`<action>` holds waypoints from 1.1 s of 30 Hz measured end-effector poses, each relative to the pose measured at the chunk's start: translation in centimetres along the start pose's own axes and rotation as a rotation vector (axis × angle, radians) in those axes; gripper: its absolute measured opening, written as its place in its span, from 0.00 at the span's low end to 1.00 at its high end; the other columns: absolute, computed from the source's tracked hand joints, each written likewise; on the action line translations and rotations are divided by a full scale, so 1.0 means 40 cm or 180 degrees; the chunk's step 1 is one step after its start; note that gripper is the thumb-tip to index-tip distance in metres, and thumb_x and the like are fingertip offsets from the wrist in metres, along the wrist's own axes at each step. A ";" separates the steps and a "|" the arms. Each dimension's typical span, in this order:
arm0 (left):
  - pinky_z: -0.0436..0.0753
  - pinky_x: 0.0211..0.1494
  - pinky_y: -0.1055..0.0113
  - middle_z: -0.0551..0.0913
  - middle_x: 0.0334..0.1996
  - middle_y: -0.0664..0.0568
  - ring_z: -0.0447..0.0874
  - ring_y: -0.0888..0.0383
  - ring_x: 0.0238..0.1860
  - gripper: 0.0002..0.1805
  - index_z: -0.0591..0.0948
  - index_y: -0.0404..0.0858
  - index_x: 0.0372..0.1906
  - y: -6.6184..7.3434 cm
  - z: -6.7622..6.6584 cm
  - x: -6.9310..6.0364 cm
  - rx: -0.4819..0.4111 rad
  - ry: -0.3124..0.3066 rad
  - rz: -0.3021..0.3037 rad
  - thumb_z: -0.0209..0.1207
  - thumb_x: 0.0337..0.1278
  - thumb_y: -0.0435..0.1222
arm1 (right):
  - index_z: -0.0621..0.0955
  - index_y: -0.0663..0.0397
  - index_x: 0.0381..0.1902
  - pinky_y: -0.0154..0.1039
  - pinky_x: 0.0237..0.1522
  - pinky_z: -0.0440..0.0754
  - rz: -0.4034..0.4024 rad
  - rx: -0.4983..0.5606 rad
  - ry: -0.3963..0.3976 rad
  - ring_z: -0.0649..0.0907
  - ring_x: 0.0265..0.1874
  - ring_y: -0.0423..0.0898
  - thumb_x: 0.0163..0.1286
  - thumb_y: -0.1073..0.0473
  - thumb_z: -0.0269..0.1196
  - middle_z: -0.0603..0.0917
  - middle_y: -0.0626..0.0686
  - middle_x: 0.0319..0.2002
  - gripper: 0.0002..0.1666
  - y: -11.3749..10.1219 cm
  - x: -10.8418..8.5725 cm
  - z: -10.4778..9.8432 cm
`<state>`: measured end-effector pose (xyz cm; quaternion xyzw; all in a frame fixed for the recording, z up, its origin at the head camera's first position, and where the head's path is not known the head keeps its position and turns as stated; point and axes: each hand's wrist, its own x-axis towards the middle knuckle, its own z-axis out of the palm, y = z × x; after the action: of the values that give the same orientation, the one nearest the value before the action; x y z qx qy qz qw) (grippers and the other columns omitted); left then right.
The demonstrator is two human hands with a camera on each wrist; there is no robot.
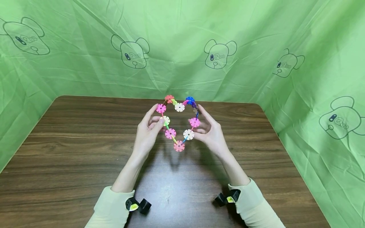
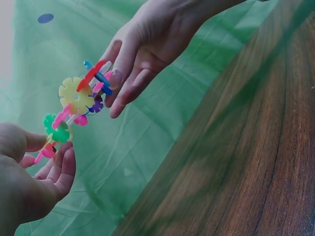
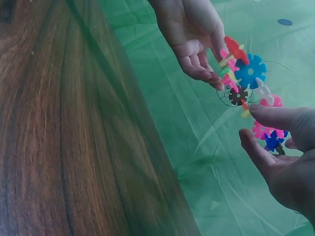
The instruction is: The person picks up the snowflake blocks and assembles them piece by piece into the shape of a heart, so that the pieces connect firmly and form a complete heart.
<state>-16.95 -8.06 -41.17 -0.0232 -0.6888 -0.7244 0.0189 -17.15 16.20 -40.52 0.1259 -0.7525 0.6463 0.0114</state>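
Note:
Several notched plastic interlocking discs are joined into a heart-shaped ring (image 1: 179,146), raised over the table with its point towards me. Pink, white, blue and red discs show around it, with others set edge-on between them. My left hand (image 1: 145,134) pinches the left side, thumb on a pale disc (image 1: 166,120). On the opposite side my right hand (image 1: 212,136) holds the ring, its thumb by a white disc (image 1: 188,134) and some fingers behind a pink one (image 1: 194,122). In the right wrist view, a blue disc (image 3: 250,71) stands out between both hands.
A dark wood-grain table (image 1: 71,152) lies under the hands. Green cloth (image 1: 182,38) with printed bear heads hangs behind it and at both sides. Small black devices (image 1: 144,206) are strapped at both pale sleeve cuffs.

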 end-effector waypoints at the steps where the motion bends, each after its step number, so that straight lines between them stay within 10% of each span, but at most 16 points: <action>1: 0.84 0.54 0.70 0.83 0.47 0.51 0.87 0.59 0.40 0.34 0.66 0.62 0.77 0.000 0.000 0.000 0.0004 0.0002 0.0011 0.60 0.72 0.36 | 0.63 0.35 0.80 0.40 0.55 0.87 0.0015 0.0028 -0.0031 0.88 0.53 0.46 0.54 0.79 0.71 0.73 0.61 0.67 0.61 0.000 0.000 -0.001; 14: 0.88 0.53 0.65 0.82 0.49 0.45 0.87 0.63 0.35 0.35 0.68 0.65 0.75 -0.003 -0.007 -0.002 0.0028 -0.0041 0.0007 0.60 0.71 0.33 | 0.66 0.49 0.79 0.39 0.53 0.88 0.0045 0.0217 -0.0130 0.90 0.39 0.43 0.71 0.76 0.55 0.73 0.60 0.74 0.40 -0.004 0.003 -0.011; 21: 0.89 0.48 0.67 0.83 0.50 0.42 0.87 0.62 0.34 0.29 0.75 0.57 0.72 -0.019 -0.003 0.010 0.0178 0.0011 0.0007 0.62 0.70 0.33 | 0.72 0.50 0.75 0.43 0.50 0.89 0.0205 0.0275 0.0020 0.90 0.40 0.43 0.75 0.65 0.62 0.78 0.63 0.66 0.32 0.011 0.005 -0.016; 33: 0.89 0.50 0.59 0.85 0.54 0.37 0.91 0.59 0.34 0.40 0.60 0.55 0.81 -0.060 -0.014 0.032 0.0543 -0.0282 -0.0277 0.61 0.70 0.34 | 0.75 0.55 0.71 0.32 0.46 0.87 0.0443 -0.0280 0.0048 0.87 0.37 0.32 0.68 0.67 0.69 0.83 0.72 0.56 0.34 0.072 0.033 -0.016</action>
<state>-18.38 -8.49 -43.52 -0.0236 -0.7485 -0.6615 -0.0411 -19.10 17.00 -42.98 0.0678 -0.7870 0.6128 -0.0224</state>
